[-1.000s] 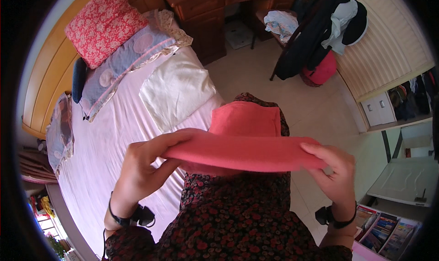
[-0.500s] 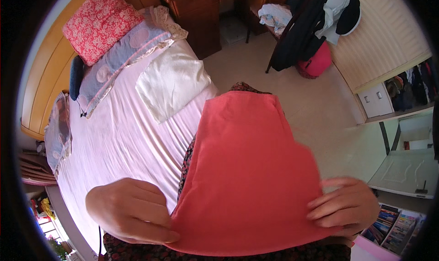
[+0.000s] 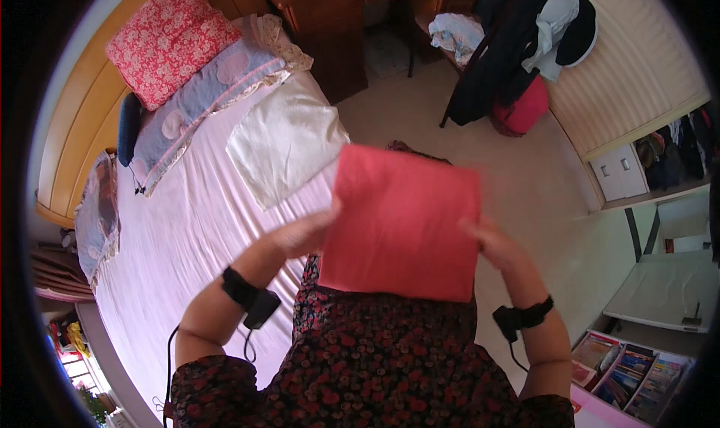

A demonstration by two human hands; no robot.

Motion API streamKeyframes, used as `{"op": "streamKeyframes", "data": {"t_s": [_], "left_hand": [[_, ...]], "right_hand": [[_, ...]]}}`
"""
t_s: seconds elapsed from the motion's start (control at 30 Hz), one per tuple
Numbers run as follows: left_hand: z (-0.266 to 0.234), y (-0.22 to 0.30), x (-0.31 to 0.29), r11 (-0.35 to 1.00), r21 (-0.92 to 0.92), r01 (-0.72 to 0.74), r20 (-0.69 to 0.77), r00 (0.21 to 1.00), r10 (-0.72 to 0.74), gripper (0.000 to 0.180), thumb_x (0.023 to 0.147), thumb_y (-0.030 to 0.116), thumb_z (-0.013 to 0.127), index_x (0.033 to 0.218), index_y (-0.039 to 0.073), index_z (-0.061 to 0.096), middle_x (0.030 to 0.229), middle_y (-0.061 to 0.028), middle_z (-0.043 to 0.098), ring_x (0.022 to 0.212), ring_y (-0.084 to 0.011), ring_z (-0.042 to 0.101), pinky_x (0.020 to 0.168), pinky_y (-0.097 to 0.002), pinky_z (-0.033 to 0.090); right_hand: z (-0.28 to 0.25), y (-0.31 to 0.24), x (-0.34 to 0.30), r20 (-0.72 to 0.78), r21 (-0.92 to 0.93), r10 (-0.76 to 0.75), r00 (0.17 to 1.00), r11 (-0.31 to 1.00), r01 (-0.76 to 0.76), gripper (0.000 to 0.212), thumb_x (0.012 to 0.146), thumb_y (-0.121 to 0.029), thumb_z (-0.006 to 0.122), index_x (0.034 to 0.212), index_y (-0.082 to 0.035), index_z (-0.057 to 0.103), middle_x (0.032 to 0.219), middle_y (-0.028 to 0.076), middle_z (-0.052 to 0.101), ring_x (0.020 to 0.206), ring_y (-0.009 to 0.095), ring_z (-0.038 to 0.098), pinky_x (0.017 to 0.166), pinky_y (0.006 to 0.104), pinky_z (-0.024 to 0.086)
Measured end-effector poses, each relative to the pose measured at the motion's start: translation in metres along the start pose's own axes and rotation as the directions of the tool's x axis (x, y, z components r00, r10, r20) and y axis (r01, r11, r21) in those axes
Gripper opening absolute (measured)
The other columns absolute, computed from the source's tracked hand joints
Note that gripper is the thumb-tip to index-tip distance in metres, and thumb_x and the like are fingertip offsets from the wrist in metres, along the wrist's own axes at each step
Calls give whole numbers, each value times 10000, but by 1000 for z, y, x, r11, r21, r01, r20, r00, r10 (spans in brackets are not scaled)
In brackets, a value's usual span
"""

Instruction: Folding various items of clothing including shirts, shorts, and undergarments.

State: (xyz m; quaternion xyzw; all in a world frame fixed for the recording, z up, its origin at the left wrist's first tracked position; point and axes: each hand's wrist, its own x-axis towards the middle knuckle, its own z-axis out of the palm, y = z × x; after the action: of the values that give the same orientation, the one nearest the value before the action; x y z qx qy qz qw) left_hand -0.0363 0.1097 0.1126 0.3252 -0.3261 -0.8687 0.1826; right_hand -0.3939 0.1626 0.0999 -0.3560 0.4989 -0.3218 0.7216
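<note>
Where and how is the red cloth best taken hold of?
Probably by its left and right edges, one hand from each side, thumbs on top: the red cloth forms a flat, roughly square panel. The left hand and right hand are at those edges; blur hides finger detail.

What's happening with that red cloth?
A person in dark flowery clothes is holding a squarish red cloth over their lap. The left grip is at its left edge and the right grip at its right edge, both a bit blurry. Nearby, a white cloth lies on the pale pink bed.
</note>
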Motion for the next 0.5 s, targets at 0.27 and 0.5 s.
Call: {"op": "streamKeyframes", "data": {"t_s": [0.27,0.5], "left_hand": [[-9,-25,-3,935,352,48,-39,999,-37,716,877,359,630,1391,-30,318,1318,-138,488,1185,-214,497,963,-320,438],[-43,-29,3,651,667,364,-448,893,-40,612,896,468,569,1216,-50,516,1015,-121,622,861,-173,600,686,-278,500]], "right_hand": [[2,14,8,-36,-281,-70,997,958,57,716,804,-278,715,1374,-34,357,1273,80,513,1107,163,525,936,312,439],[-7,3,2,-402,-342,200,893,872,-350,747,779,-360,729,1317,37,398,1226,200,536,1119,255,530,982,373,404]]}}
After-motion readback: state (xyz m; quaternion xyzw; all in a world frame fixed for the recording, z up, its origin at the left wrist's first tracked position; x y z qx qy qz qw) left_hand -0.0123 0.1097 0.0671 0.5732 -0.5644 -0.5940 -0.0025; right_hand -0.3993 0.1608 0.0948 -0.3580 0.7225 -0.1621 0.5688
